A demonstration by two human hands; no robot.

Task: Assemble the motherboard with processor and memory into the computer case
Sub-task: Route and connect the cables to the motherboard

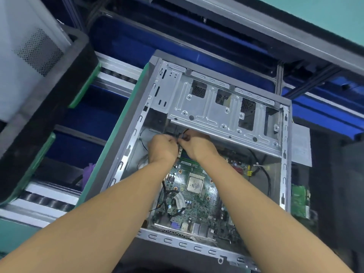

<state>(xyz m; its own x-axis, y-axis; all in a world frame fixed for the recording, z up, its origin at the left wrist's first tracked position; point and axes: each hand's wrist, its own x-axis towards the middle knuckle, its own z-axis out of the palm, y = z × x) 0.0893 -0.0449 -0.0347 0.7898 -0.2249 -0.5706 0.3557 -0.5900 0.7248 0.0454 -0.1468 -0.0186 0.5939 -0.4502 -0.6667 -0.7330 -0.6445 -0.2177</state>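
An open grey computer case [284, 154] lies on its side in the middle of the view. A green motherboard [199, 205] sits inside it, with the square silver processor [195, 184] in its socket. Both hands reach deep into the case, just under the metal drive cage [214, 107]. My left hand [162, 149] and my right hand [197, 146] meet there, their fingers pinched on a thin black cable [182, 134]. What the cable's end joins to is hidden by the fingers. Black cable bundles [171, 201] lie over the board's left side.
A black tray [45, 107] holding a white case panel stands at the upper left on a roller conveyor [116, 73]. A second green circuit board [299, 201] lies to the right of the case. A purple object [89, 169] sits left of the case.
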